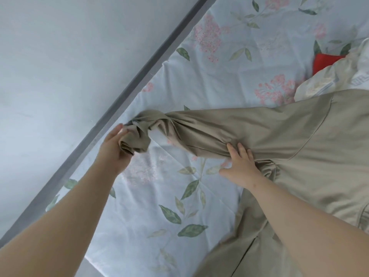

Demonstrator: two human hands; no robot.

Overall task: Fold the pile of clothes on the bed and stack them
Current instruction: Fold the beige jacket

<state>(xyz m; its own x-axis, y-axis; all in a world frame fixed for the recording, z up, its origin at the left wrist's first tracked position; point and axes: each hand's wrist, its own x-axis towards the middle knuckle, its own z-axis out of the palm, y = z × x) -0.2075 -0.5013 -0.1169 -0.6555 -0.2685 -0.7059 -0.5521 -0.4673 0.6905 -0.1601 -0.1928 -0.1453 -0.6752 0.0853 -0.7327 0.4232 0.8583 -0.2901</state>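
A beige long-sleeved garment (pixel 311 148) lies spread over the right half of the floral bed sheet (pixel 155 208), one sleeve stretched out to the left. My left hand (pixel 114 148) grips the bunched, twisted end of that sleeve near the bed's left edge. My right hand (pixel 240 162) presses flat with straight fingers on the sleeve close to the armpit. Behind the garment at the right edge lie a pale cream piece of clothing (pixel 335 76) and a red one (pixel 323 62), both partly hidden.
A grey bed frame rail (pixel 111 116) runs diagonally along the sheet's left edge, with a pale wall (pixel 60 66) beyond it. Bare floral sheet shows in the middle and toward the top.
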